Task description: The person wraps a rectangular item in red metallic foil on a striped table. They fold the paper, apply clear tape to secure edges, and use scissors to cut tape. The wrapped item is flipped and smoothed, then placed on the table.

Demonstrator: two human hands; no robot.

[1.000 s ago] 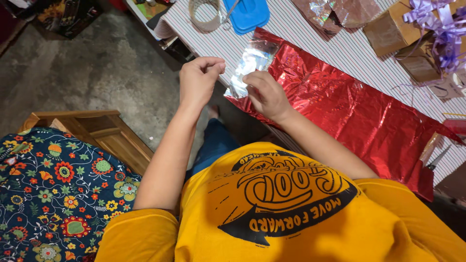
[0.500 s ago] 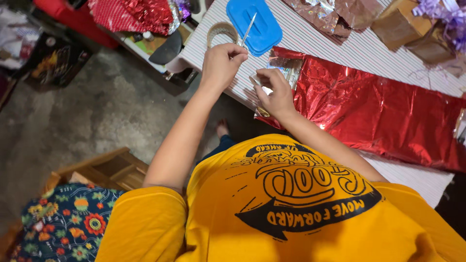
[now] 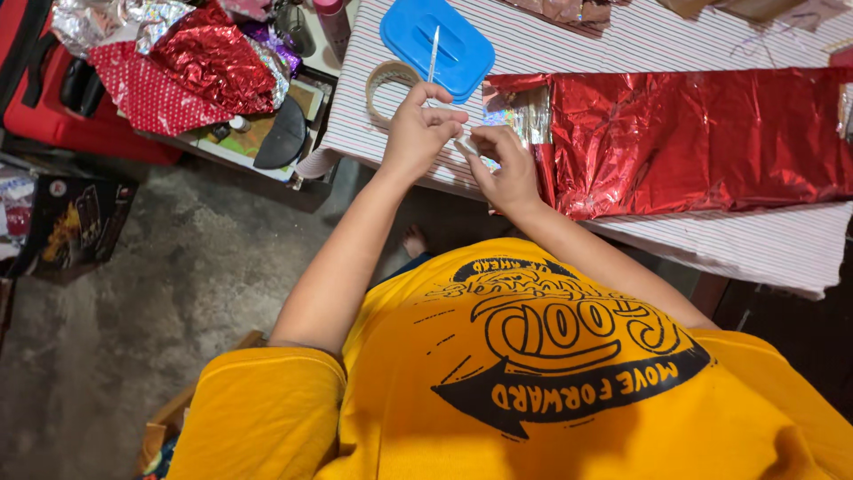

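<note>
Tape-peeling step: left hand (image 3: 418, 133) and right hand (image 3: 508, 171) together, pinching clear tape strip (image 3: 464, 142); tape roll (image 3: 387, 84) just beyond left hand. Next needs clean pull.

We are pinching a small clear strip of tape (image 3: 466, 142) between our left hand (image 3: 418, 133) and right hand (image 3: 506, 169), stretched level just above the near edge of the striped worktop (image 3: 711, 240), beside the red foil sheet (image 3: 693, 133).
</note>
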